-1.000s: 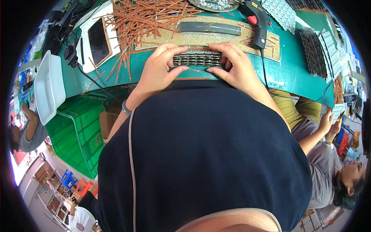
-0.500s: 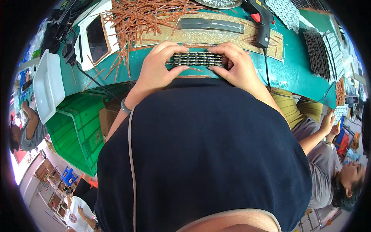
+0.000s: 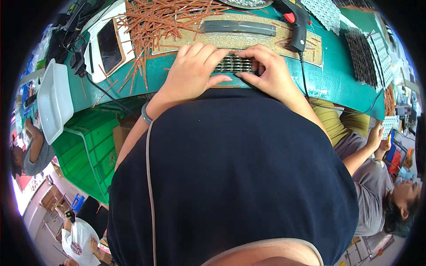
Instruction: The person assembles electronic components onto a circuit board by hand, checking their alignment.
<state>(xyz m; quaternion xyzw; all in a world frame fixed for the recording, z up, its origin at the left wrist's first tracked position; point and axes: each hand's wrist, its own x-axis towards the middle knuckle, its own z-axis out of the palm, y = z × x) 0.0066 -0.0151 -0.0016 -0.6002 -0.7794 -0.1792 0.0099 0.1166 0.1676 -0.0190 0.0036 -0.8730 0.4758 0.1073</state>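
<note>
The left hand [image 3: 191,71] covers the left end of a ridged dark stack [image 3: 233,64], while the right hand [image 3: 270,71] grips its right end between thumb and fingers, near the edge of a green surface [image 3: 341,75]. Beyond lie a grey bar [image 3: 239,28], brown strips [image 3: 153,24] far left, and a black gun-shaped tool [image 3: 299,31] far right.

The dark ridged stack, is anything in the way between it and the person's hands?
Nothing visible is between them: the right hand has thumb and fingers around the right end of the dark ridged stack, and the left hand covers its left end.
</note>
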